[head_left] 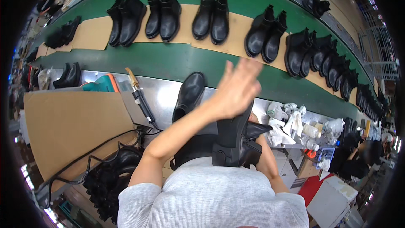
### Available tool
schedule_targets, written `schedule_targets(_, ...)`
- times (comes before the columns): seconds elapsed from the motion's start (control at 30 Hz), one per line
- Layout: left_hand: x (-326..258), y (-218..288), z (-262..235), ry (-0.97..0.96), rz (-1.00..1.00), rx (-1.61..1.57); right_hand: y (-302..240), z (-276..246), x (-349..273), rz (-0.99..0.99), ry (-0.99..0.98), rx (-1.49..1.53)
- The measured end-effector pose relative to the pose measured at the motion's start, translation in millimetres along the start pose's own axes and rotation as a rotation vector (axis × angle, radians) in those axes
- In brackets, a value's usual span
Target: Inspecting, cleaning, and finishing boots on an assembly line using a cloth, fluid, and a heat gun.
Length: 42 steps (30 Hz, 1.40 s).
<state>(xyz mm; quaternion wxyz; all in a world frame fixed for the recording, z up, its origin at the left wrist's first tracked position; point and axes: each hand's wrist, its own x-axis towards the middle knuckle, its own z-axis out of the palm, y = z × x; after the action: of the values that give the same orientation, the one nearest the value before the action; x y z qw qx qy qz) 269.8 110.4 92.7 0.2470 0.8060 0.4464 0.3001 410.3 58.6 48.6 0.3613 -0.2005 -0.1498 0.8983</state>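
A black ankle boot (230,137) is held in front of my chest with its sole toward me and its heel nearest my shirt. My right hand (253,117) grips it from the right, and most of its fingers are hidden behind the boot. Just above its toe end is my left hand (239,88), slightly smeared by motion, its thumb and fingers apart and nothing visible in it. Another black boot (190,93) stands on the metal bench (162,90), left of my left hand and partly behind my forearm.
Pairs of black boots (211,17) stand on cardboard along a green conveyor belt (168,61). A hot-air tool (141,99) with a cable lies at left, beside a large cardboard sheet (76,131). Crumpled cloths (291,122) and plastic bottles (311,131) sit at right.
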Motion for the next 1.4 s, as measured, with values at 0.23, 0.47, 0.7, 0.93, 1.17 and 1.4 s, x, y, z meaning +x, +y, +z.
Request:
schedule_targets(0.23,-105.2,-19.9,-79.6,-0.309,-0.770,-0.147,-21.6,-73.9,29.7,0.127,0.386,-0.526)
schedule_targets(0.47,-150.6,-36.1,15.4,-0.084,-0.826,-0.076,86.9,-84.6,78.7,0.158,0.736,-1.277)
schedule_targets(0.7,-143.8,-93.6,-75.8,0.323,-0.856,0.068,29.6,-60.1,51.3,0.093,0.527,-0.666)
schedule_targets(0.93,-66.1,-207.1,-274.6,0.951,-0.689,0.769,0.0,-135.5,13.9,0.513,0.670,-1.022)
schedule_targets(1.17,-35.3,-392.0,-445.3,0.852,-0.899,0.995,27.9,-150.0,-17.7,0.668,0.816,-0.850)
schedule_targets(1.4,-184.3,-565.8,-465.2,0.558,-0.884,0.883,32.9,-197.1,-34.0,0.940,0.800,-0.438)
